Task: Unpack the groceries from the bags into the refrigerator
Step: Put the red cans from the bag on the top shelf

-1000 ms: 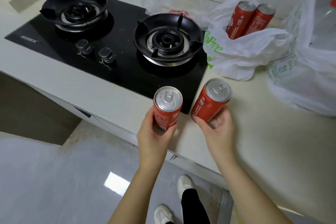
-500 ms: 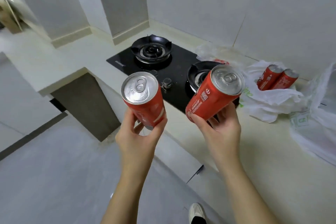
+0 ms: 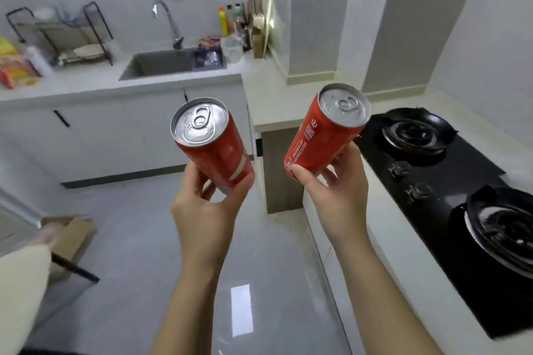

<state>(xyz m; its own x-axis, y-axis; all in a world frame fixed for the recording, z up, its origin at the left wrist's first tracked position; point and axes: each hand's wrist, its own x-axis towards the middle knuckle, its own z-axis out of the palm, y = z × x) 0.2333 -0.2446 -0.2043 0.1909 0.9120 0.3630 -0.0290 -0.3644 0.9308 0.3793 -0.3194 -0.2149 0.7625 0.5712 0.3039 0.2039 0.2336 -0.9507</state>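
While held mid-air above floor, left can (image 3: 213,147) is gripped near base by left hand (image 3: 207,210), right can (image 3: 326,135) by right hand (image 3: 337,196). Judged rigid, slick, dentable; mid-body grip preferred.

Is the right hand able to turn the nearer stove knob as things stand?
Probably not yet: the right hand grips a red can, so its fingers are occupied. The knob itself sits uncovered on the hob beside that hand, with nothing between them.
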